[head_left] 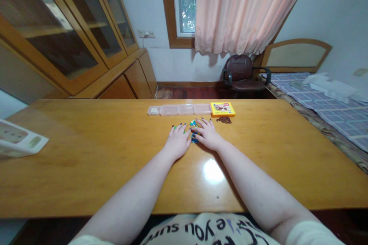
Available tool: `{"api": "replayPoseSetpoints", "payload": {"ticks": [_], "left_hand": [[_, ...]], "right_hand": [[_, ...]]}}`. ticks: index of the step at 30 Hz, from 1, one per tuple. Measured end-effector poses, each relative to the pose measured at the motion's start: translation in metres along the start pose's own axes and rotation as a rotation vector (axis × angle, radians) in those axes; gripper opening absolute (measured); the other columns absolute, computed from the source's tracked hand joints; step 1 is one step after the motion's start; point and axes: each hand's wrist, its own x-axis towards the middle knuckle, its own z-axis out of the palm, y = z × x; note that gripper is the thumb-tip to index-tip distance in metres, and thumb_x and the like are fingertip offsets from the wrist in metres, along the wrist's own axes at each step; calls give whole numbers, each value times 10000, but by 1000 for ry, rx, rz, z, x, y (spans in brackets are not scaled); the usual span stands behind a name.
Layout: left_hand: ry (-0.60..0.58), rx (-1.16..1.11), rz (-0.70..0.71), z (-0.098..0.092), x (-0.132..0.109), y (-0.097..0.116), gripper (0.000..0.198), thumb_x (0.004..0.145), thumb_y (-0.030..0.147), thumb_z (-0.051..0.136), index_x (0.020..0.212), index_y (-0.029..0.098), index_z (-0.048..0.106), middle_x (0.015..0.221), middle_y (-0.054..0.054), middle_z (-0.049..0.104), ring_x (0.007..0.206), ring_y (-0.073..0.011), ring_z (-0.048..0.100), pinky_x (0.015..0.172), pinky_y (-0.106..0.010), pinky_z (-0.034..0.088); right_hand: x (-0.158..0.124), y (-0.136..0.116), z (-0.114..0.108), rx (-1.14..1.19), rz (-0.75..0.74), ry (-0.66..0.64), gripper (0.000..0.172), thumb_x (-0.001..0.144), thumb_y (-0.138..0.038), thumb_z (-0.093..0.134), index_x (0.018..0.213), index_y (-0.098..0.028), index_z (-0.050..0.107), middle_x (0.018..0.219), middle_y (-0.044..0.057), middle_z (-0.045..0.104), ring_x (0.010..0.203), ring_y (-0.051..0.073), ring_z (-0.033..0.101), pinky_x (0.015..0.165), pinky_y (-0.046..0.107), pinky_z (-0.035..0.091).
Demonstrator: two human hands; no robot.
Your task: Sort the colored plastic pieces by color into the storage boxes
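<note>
- While the left hand [177, 142] and right hand [207, 134] lie palm down, fingers loosely spread, neither visibly grips anything.
- Small coloured pieces [193, 123] sit between and beneath them on the surface [100, 160]; gathering appears underway, calling for light fingertip work.
- Far side: clear trays [185, 110], the left one holding something pale.
- Right of them: a yellow box [223, 108], contents hidden, brown pieces [224, 120] just nearer.

Person's L hand [178, 142] lies palm down, fingers loosely spread & pointing far; R hand [209, 136] likewise palm down, fingers fanned, angled far-left. Hands v. close, R fingertips [193, 130] right by L thumb side; can't tell if touching. Bare L forearm [140, 187] runs in from near left, bare R forearm [253, 183] from near right, converging approx. mid-scene. Nails dark on both.
</note>
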Motion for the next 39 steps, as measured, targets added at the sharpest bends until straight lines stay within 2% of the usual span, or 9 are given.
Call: {"api": "replayPoseSetpoints", "payload": {"ticks": [3, 7, 10, 17, 24, 30, 39], "left_hand": [[23, -3, -36, 2, 3, -2, 464, 900, 393, 420, 1325, 211, 455, 1410, -110, 420, 1301, -275, 355, 1099, -484, 235], [27, -2, -14, 5, 6, -3, 473, 905, 428, 404, 1346, 260, 430, 1436, -112, 377, 1321, -289, 323, 1094, -510, 217], [10, 6, 6, 5, 5, -1, 454, 909, 451, 389, 1329, 291, 455, 1440, -103, 373, 1326, -299, 317, 1090, -524, 209], [15, 10, -44, 2, 4, -3, 474, 901, 446, 409, 1317, 228, 475, 1430, -119, 387, 1327, -293, 312, 1100, -508, 208], [19, -7, -43, 4, 5, -2, 492, 894, 435, 435, 1340, 227, 439, 1433, -121, 379, 1323, -289, 318, 1104, -500, 204], [5, -17, -77, 3, 5, -2, 510, 891, 441, 431, 1337, 194, 439, 1436, -131, 372, 1325, -289, 315, 1109, -485, 209], [2, -24, -83, 5, 6, -3, 541, 886, 457, 438, 1362, 202, 404, 1442, -136, 358, 1327, -292, 308, 1106, -487, 205]], "right_hand": [[2, 2, 1, 10, 40, 52, 384, 889, -392, 449, 1236, -282, 571, 1437, 64, 382, 1338, 283, 243, 1088, 537, 118], [4, 7, 3, 3, 134, 133, 357, 864, -320, 468, 1179, -240, 614, 1381, 75, 453, 1310, 278, 289, 1092, 526, 132], [3, 9, 3, -1, 133, 141, 352, 849, -324, 485, 1165, -259, 626, 1379, 69, 455, 1309, 284, 286, 1089, 532, 136], [2, 8, 1, -11, 156, 199, 294, 847, -307, 480, 1051, -233, 679, 1315, 76, 513, 1277, 275, 327, 1093, 510, 143], [1, 4, 2, -31, 69, 75, 348, 858, -360, 490, 1172, -282, 616, 1410, 60, 412, 1327, 294, 239, 1081, 544, 106], [2, 5, 2, -27, 86, 96, 354, 872, -353, 467, 1185, -256, 601, 1411, 76, 410, 1325, 281, 247, 1088, 526, 109], [0, 2, 2, -22, 12, 23, 403, 878, -420, 472, 1255, -302, 553, 1451, 71, 352, 1342, 303, 223, 1081, 545, 104]]}}
